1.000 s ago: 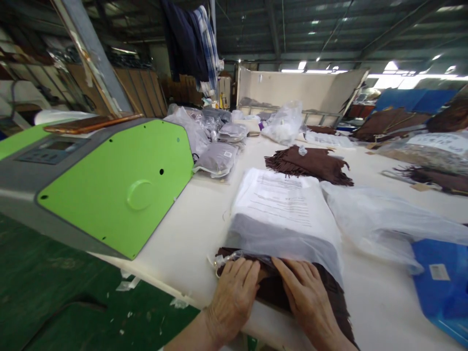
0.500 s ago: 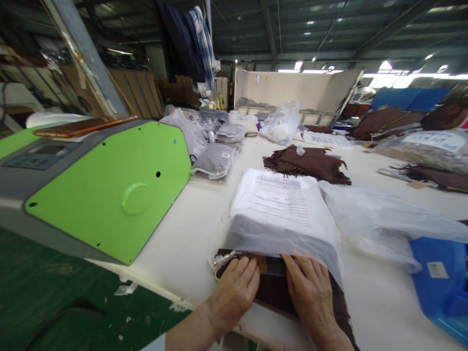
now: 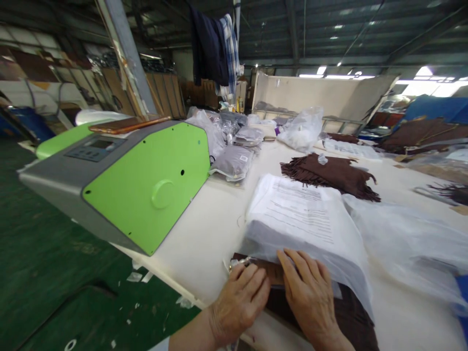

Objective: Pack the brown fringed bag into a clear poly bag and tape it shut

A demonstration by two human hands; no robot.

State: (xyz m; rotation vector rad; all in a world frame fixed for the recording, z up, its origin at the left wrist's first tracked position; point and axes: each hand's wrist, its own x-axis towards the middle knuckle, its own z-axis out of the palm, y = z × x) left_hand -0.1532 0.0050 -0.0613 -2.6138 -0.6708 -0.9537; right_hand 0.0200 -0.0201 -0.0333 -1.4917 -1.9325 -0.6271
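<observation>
My left hand [image 3: 238, 303] lies flat, fingers stretched out, on a dark brown fringed cloth [image 3: 349, 322] at the near edge of the white table [image 3: 204, 234]. Beside it my right hand [image 3: 310, 297] also rests flat on the cloth, its fingertips touching the mouth of a stack of clear plastic bags with printed text [image 3: 303, 219]. The stack covers the far part of the cloth. A small clear wrapper [image 3: 237, 263] pokes out by my left fingertips.
A green and grey machine [image 3: 142, 180] stands at the left with a flat brown thing on top. Another brown fringed cloth [image 3: 329, 173] lies further back, bagged grey items [image 3: 234, 161] beyond the machine, loose clear bags [image 3: 405, 239] to the right. Green floor lies below left.
The view has swung left, shifting everything right in frame. My right hand has slid forward up to the edge of the bag stack. My left hand stays flat on the cloth.
</observation>
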